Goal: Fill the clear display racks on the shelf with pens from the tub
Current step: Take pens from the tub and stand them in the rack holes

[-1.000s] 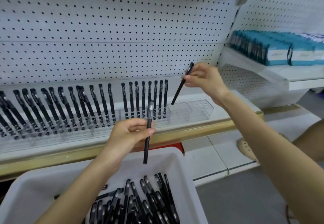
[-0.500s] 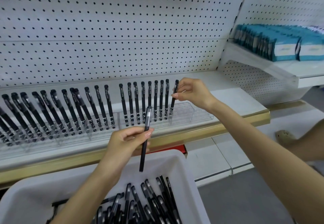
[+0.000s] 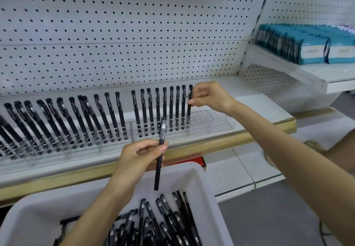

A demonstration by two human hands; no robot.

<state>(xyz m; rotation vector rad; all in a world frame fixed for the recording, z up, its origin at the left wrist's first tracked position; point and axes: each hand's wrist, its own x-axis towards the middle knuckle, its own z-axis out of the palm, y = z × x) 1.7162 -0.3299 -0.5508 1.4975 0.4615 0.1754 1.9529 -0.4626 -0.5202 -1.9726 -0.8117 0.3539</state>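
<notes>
Clear display racks (image 3: 215,122) line the white shelf (image 3: 265,107), and several black pens stand upright in them. My right hand (image 3: 211,96) pinches the rightmost standing pen (image 3: 189,101), whose lower end sits in the rack. Empty slots lie to the right of that pen. My left hand (image 3: 138,157) holds a second black pen (image 3: 159,155) nearly upright above the white tub (image 3: 207,188). Several loose black pens (image 3: 163,220) lie in the tub.
A white pegboard (image 3: 124,34) backs the shelf. A gold strip (image 3: 249,134) edges the shelf front. Teal and white boxes (image 3: 307,43) stand on a higher shelf to the right. Pale floor tiles (image 3: 240,168) show below, and a red thing (image 3: 194,161) peeks out behind the tub.
My right hand carried its pen down and left from above the rack and stood it in a slot beside the row. My left hand with its pen stayed about where it was.
</notes>
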